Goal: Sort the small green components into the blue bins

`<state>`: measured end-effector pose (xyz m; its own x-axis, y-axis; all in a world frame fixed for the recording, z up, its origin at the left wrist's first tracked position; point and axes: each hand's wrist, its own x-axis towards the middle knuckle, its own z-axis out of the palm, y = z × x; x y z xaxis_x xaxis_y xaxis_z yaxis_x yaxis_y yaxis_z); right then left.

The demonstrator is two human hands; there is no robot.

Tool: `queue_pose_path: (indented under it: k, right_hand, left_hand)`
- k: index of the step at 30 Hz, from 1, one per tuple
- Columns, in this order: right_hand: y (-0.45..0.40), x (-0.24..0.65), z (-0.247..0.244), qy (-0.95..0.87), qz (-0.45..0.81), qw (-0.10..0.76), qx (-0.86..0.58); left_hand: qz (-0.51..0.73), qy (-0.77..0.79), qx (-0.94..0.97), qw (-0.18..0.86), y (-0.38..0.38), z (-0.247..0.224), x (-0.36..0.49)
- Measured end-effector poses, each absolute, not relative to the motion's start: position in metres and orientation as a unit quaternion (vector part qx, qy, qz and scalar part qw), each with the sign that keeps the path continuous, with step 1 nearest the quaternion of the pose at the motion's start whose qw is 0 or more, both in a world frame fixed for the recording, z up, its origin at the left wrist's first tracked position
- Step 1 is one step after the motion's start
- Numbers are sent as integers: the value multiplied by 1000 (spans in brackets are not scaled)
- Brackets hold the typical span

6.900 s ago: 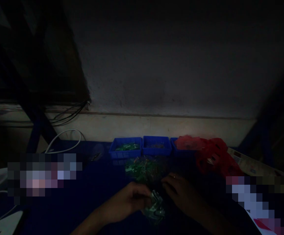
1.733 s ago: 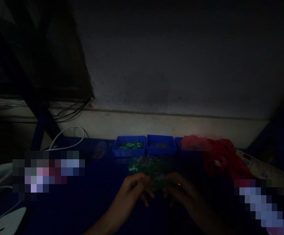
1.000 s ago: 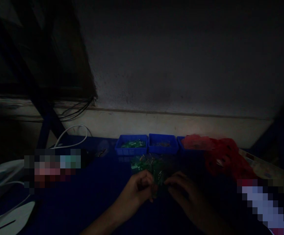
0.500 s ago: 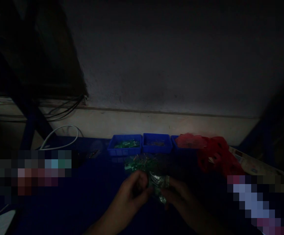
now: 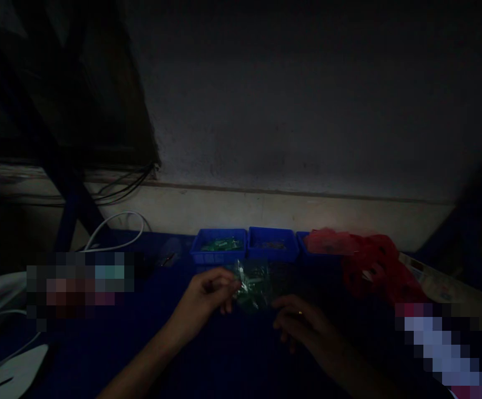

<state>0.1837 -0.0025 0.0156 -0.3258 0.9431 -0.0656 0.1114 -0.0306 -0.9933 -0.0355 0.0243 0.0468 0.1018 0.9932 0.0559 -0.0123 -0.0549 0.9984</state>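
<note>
Bearings taken off the clear bag (image 5: pixel 253 285). 10 o'clock, well apart: white cable (image 5: pixel 130 213), looped at the far table edge. 9 o'clock: left hand (image 5: pixel 207 293), thumb and fingertips clamped on the bag's left side. 11: left bin (image 5: pixel 218 257), green pieces in it, so that stock wasn't used up. Centre: the bag itself, between the hands, just short of the bins, green showing at it. 1: middle bin (image 5: pixel 273 255), small pieces left too. 4: right hand (image 5: pixel 305 321), fingers loosely curled, nothing seen in them. 2: right bin (image 5: pixel 312 254), pink plastic (image 5: pixel 331 242) piled over it. 3: red heap (image 5: pixel 384 249), beside that. Status, my read: mid-job, bag in hand, not set aside. Too dark to call whether green was inside or beneath, whether it was sealed, or whether right fingertips touched it.
</note>
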Motion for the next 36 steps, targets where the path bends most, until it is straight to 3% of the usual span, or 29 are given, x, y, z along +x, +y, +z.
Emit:
queue_pose_path:
  k: [6,15,22,36]
  right_hand:
    - [-9,184,11,-634,556,310,-439]
    - [-9,184,17,-656,537,267,-458]
    - [-9,186,15,-671,521,259,-461]
    - [-7,186,17,-695,469,258,-479]
  left_hand:
    - [594,484,430,477,47,43,-56]
    - [506,512,493,489,42,43,-57]
    - [291,528,781,161,31,41,-50]
    - [211,532,813,110,34,40,-63]
